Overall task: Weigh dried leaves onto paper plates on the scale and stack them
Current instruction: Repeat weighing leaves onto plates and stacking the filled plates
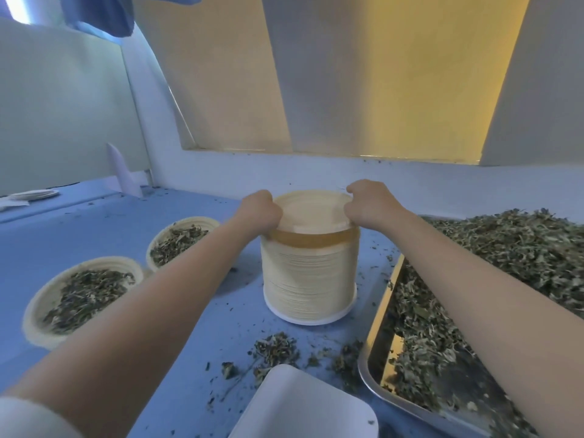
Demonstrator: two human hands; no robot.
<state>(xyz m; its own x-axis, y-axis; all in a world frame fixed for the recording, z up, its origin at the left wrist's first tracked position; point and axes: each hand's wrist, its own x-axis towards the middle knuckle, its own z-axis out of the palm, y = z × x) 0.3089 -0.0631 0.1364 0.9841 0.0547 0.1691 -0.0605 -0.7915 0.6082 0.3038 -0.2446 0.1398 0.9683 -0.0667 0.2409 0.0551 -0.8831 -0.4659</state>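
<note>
Cream paper plates stack (pixel 309 276) stands mid-table as the left hand (pixel 260 210) and right hand (pixel 369 205) curl fingers around the top plate's (pixel 311 210) rim, between filled plates (pixel 83 295) and leaf tray (pixel 474 327).

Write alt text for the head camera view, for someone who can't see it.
Both hands, left hand and right hand, grip the top of a tall stack of paper plates on a blue table. Two leaf-filled plates sit left; a metal tray of dried leaves right.
</note>
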